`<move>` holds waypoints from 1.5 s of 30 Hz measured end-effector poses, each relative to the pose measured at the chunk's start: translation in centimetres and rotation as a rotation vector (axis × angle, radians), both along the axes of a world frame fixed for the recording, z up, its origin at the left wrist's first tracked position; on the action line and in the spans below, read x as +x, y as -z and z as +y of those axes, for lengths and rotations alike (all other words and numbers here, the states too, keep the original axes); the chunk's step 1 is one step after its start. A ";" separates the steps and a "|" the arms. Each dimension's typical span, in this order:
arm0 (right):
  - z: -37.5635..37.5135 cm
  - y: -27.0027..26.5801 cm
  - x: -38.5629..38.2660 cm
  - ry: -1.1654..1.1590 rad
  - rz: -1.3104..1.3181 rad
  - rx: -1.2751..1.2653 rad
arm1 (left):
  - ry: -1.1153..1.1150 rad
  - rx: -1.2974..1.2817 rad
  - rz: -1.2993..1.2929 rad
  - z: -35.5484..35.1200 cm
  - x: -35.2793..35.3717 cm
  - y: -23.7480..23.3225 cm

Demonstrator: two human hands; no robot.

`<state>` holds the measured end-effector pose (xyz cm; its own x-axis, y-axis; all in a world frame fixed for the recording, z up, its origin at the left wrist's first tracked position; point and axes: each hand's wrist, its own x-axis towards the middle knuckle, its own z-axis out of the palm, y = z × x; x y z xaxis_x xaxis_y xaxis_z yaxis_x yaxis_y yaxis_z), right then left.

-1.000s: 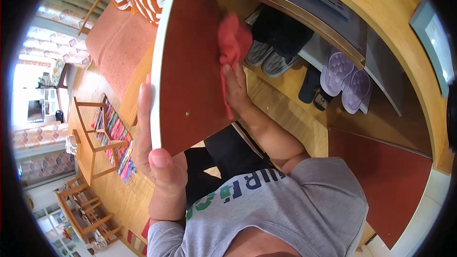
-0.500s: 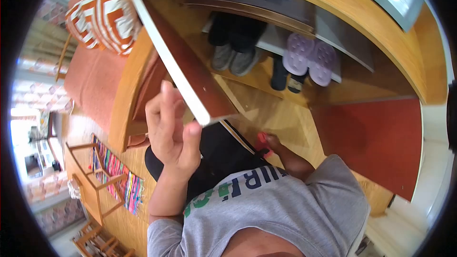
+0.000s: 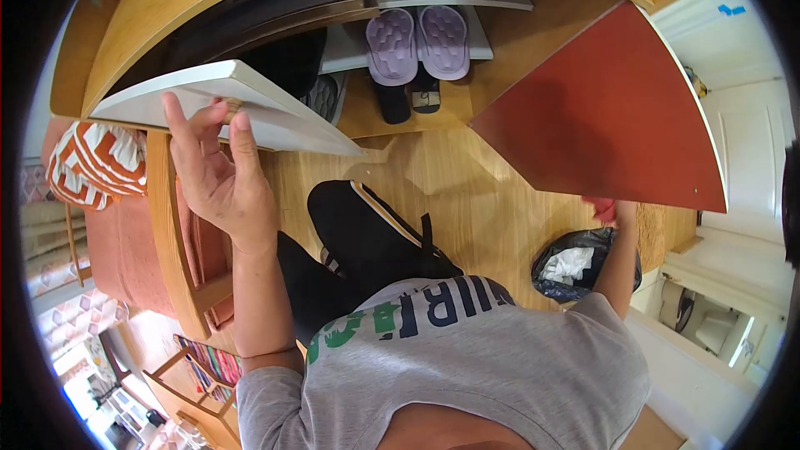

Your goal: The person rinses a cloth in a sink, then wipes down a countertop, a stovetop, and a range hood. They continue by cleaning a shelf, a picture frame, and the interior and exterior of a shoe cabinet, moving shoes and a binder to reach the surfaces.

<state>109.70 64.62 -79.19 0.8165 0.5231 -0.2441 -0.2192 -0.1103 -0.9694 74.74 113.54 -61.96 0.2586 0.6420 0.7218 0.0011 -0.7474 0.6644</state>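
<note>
A white cabinet door (image 3: pixel 196 92) stands partly swung in on the left. My left hand (image 3: pixel 221 175) is raised at its outer face, thumb and a bent finger around the small wooden knob (image 3: pixel 232 108); the index finger sticks up. On the right hangs the other door (image 3: pixel 608 117), wide open with its red-brown inner side showing. My right hand (image 3: pixel 623 212) is at that door's lower edge, closed on a red cloth (image 3: pixel 600 210), both partly hidden by the door. Inside the cabinet, lilac slippers (image 3: pixel 392 46) rest on a shelf, with dark footwear (image 3: pixel 393 104) below.
A black bin bag (image 3: pixel 546 271) with white waste inside sits on the wooden floor (image 3: pixel 392 167) below my right arm. To the left are an orange-brown sofa (image 3: pixel 125 237) with a patterned cushion (image 3: pixel 100 162) and a wooden chair (image 3: pixel 187 400). My knees are close to the cabinet.
The left door has swung toward the cabinet, and my left hand has gone from its edge to the knob. My right hand with the red cloth has moved right, to the other door. The view has turned right.
</note>
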 end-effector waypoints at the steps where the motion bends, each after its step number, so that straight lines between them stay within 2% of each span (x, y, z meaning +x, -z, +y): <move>1: -4.6 5.3 5.8 0.107 -0.084 -0.344 | 0.001 0.008 0.013 0.1 0.1 -0.1; 2: -4.3 3.4 7.1 0.190 -0.101 -0.425 | -0.003 0.016 0.025 0.2 0.1 -0.1; 5: -1.2 -2.2 5.8 0.253 -0.188 -0.346 | 0.050 0.007 0.006 0.5 0.1 0.0; 10: 5.6 -6.5 -3.2 0.139 -0.282 -0.154 | 0.112 0.033 0.028 1.6 -0.2 0.3; 12: 8.7 -7.7 -7.6 0.055 -0.301 -0.090 | 0.095 0.080 0.083 2.0 -0.2 0.0; 13: 10.4 -8.4 -9.4 0.003 -0.311 -0.058 | 0.007 0.141 0.049 2.7 0.2 0.2; 16: 15.7 -11.0 -14.6 -0.210 -0.337 0.046 | 0.165 0.128 0.090 3.4 -0.2 -0.2; 21: 24.3 -14.2 -18.8 -0.579 -0.366 0.168 | 0.198 0.278 0.086 5.0 0.1 -0.4; 23: 27.1 -13.8 -18.6 -0.688 -0.282 0.127 | 0.208 0.316 0.047 5.4 0.4 -0.3; 24: 29.2 -15.3 -18.6 -0.763 -0.318 0.010 | 0.217 0.325 0.035 5.5 0.4 -0.4; 25: 31.5 -15.9 -20.0 -0.666 -0.339 0.100 | 0.228 0.328 0.036 5.4 0.4 -0.5; 28: 35.8 -16.3 -21.2 -0.554 -0.376 0.030 | 0.233 0.343 0.007 5.6 0.6 -0.3; 31: 38.9 -17.0 -21.4 -0.448 -0.244 0.188 | 0.218 0.381 -0.010 6.0 1.1 -0.5; 35: 40.6 -18.0 -20.3 -0.305 -0.364 0.235 | 0.150 0.409 -0.021 6.8 2.2 -0.6; 37: 40.6 -19.6 -21.2 -0.018 -0.780 0.096 | 0.142 0.398 -0.022 6.8 2.6 -0.4; 41: 41.4 -20.8 -21.8 -0.047 -0.902 0.140 | 0.126 0.365 -0.044 7.0 3.0 -0.4; 44: 42.1 -19.8 -21.4 -0.049 -0.910 0.193 | 0.119 0.356 -0.061 7.0 3.2 -0.4; 45: 42.4 -18.9 -20.8 -0.014 -0.996 0.225 | 0.128 0.354 -0.077 7.1 3.1 -0.3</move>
